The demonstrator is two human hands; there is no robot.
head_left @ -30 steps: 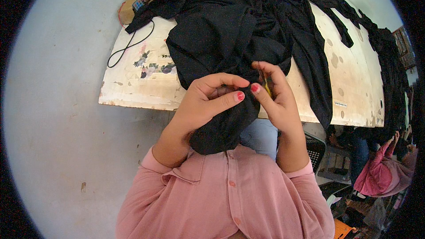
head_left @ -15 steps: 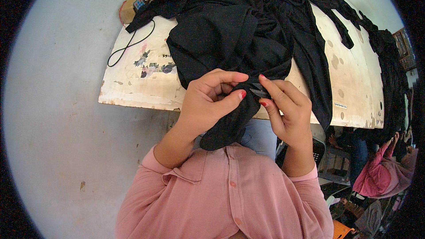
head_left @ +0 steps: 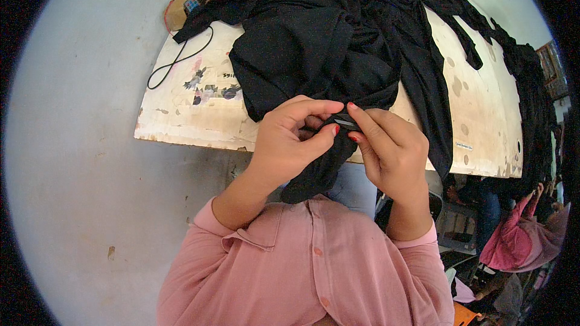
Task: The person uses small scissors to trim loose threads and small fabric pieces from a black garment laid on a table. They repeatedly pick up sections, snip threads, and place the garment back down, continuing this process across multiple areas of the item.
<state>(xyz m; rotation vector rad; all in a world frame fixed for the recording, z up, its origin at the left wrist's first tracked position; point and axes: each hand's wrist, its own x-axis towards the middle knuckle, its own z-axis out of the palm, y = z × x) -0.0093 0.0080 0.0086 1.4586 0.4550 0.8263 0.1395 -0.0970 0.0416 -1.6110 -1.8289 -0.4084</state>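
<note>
A large black garment (head_left: 296, 54) lies bunched on the table, and a fold of it hangs over the near edge toward my lap. My left hand (head_left: 290, 130) pinches part of this cloth between thumb and forefinger, just above the edge. Close beside it, my right hand (head_left: 393, 145) closes around small thread snips (head_left: 347, 123). Their grey blades lie against the cloth between my two hands; the handles are mostly hidden by my fingers. The fingertips of both hands almost meet.
The worn pale table (head_left: 483, 127) carries more black garments along its far and right sides. At the far left stand a brown box (head_left: 181, 9) with a small keypad device (head_left: 192, 3) and a looped black cable (head_left: 175, 63). A person in pink (head_left: 513, 235) sits at the right.
My right hand and the snips have shifted slightly left, bringing the blades closer to my left fingertips. My left hand has moved a little to the right.
</note>
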